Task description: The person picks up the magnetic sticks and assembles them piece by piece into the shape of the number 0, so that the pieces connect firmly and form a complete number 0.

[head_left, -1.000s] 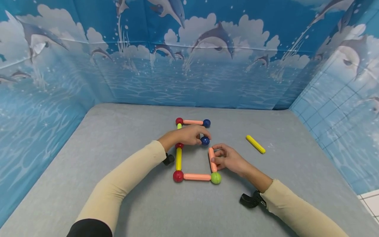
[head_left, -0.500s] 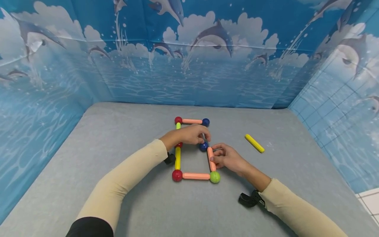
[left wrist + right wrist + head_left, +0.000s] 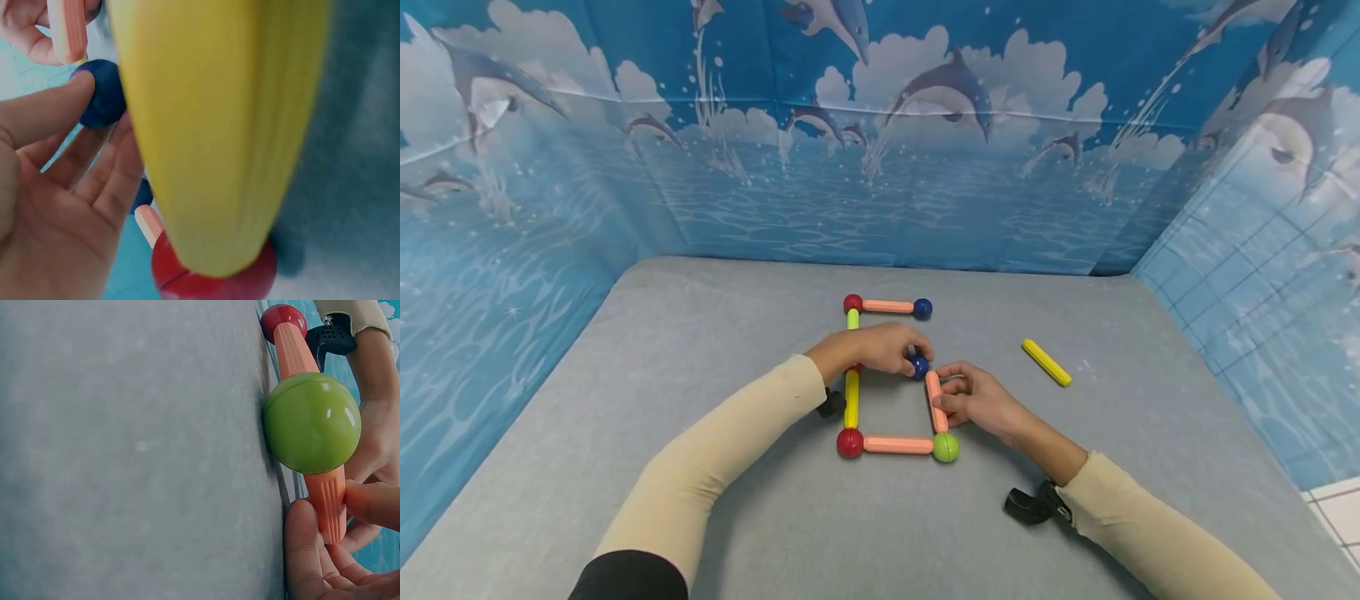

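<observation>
My left hand [image 3: 886, 346] pinches a dark blue magnetic ball [image 3: 918, 367] between thumb and fingers; the left wrist view also shows this ball [image 3: 104, 94]. Just to its right, my right hand [image 3: 981, 402] holds a salmon magnetic rod [image 3: 936, 402] by its sides. That rod's near end meets a green ball [image 3: 946, 447], seen large in the right wrist view. Its far end lies close to the blue ball; I cannot tell whether they touch. Another salmon rod [image 3: 898, 445] joins the green ball to a red ball [image 3: 850, 443].
From the near red ball a yellow rod [image 3: 852, 400] runs up to another red ball, mostly behind my left hand. Beyond are a lime rod [image 3: 853, 319], red ball [image 3: 853, 304], salmon rod [image 3: 888, 306] and blue ball [image 3: 922, 309]. A loose yellow rod [image 3: 1047, 362] lies right.
My left hand has brought the blue ball slightly nearer to me, toward the far end of the salmon rod. The right hand and its rod have hardly moved.
</observation>
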Motion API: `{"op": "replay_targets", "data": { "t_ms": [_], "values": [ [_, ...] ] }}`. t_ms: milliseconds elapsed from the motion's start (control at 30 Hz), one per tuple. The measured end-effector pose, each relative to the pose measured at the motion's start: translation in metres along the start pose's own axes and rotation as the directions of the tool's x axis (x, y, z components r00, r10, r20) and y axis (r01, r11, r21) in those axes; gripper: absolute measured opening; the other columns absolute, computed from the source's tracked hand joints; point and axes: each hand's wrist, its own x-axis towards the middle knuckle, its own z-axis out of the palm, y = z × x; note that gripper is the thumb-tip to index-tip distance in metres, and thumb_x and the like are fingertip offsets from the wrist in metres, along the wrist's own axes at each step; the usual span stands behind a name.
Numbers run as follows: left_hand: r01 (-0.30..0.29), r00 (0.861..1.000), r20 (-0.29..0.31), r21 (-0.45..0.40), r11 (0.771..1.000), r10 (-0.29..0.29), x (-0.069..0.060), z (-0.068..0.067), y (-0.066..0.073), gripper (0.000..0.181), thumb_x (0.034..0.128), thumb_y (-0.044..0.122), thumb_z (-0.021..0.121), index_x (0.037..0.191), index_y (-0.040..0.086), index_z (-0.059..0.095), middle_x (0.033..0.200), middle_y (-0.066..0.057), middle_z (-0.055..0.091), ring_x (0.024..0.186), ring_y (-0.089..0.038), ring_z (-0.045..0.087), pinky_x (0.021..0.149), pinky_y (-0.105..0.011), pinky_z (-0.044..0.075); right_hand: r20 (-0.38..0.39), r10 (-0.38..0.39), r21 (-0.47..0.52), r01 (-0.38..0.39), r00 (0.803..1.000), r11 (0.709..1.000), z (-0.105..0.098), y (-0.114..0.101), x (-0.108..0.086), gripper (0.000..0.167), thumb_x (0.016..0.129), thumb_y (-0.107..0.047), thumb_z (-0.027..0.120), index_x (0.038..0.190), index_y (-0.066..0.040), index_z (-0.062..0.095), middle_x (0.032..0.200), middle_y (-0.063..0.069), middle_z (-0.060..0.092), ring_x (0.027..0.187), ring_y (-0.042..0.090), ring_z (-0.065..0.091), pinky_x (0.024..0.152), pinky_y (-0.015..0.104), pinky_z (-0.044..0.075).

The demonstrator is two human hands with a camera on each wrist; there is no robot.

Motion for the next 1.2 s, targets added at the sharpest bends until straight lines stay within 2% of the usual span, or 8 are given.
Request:
{"op": "replay_targets", "data": {
  "t_ms": [233,500,667,933,1100,1200],
  "values": [
    [-0.046,0.998,-0.040,-0.014,0.999,0.046,0.004,-0.002,0.001,0.033,0.0949,0.003,0.061,0.127,0.011,0.062,0.129,-0.007,0.063,0.115,-0.020,0.060,0.099,-0.033,0.052,0.003,0.000,0.007,0.000,1.000,1.000,0.001,0.000,-0.002,0.051,0.097,-0.010,0.061,0.141,0.002,0.038,0.113,0.017,0.065,0.082,0.012,0.068,0.075,0.034,0.061],
    [-0.116,0.992,-0.046,0.060,0.991,0.119,0.004,-0.003,0.008,0.036,0.0948,-0.001,0.058,0.127,0.012,0.065,0.126,-0.003,0.066,0.105,-0.018,0.059,0.094,-0.030,0.051,-0.001,-0.009,0.002,0.009,1.000,1.000,0.000,0.000,-0.002,0.050,0.097,-0.009,0.060,0.141,0.002,0.038,0.111,0.016,0.064,0.082,0.012,0.068,0.076,0.035,0.061],
    [-0.121,0.991,-0.042,0.095,0.988,0.125,0.004,-0.003,0.010,0.037,0.0954,0.000,0.058,0.129,0.014,0.066,0.129,-0.003,0.065,0.102,-0.016,0.057,0.092,-0.028,0.050,-0.004,-0.014,0.007,0.014,1.000,1.000,0.000,-0.001,-0.004,0.050,0.097,-0.007,0.059,0.141,0.003,0.038,0.112,0.017,0.064,0.082,0.012,0.068,0.077,0.035,0.061],
    [-0.111,0.993,-0.025,0.144,0.983,0.115,0.004,0.000,0.007,0.040,0.0967,0.001,0.057,0.133,0.016,0.064,0.134,-0.003,0.062,0.111,-0.017,0.055,0.100,-0.031,0.048,-0.018,-0.010,-0.007,0.010,1.000,1.000,0.005,-0.002,-0.003,0.050,0.096,-0.005,0.059,0.141,0.003,0.039,0.109,0.016,0.063,0.081,0.012,0.067,0.075,0.034,0.061],
    [-0.099,0.995,-0.013,0.131,0.986,0.102,0.002,0.000,0.005,0.044,0.0973,0.004,0.058,0.140,0.017,0.058,0.142,-0.003,0.058,0.126,-0.018,0.054,0.110,-0.034,0.045,-0.042,0.007,-0.044,-0.009,0.999,0.999,0.009,-0.004,-0.003,0.050,0.096,-0.006,0.058,0.141,0.002,0.039,0.110,0.018,0.063,0.080,0.014,0.067,0.073,0.034,0.061],
    [-0.066,0.996,-0.045,0.112,0.992,0.071,-0.006,-0.004,0.004,0.051,0.0971,0.010,0.061,0.146,0.017,0.051,0.150,-0.003,0.051,0.134,-0.021,0.051,0.112,-0.038,0.044,-0.067,0.024,-0.080,-0.029,0.997,0.996,0.010,-0.006,-0.002,0.049,0.096,-0.007,0.058,0.141,0.001,0.040,0.111,0.018,0.063,0.080,0.015,0.066,0.072,0.034,0.060]
  ]
}}
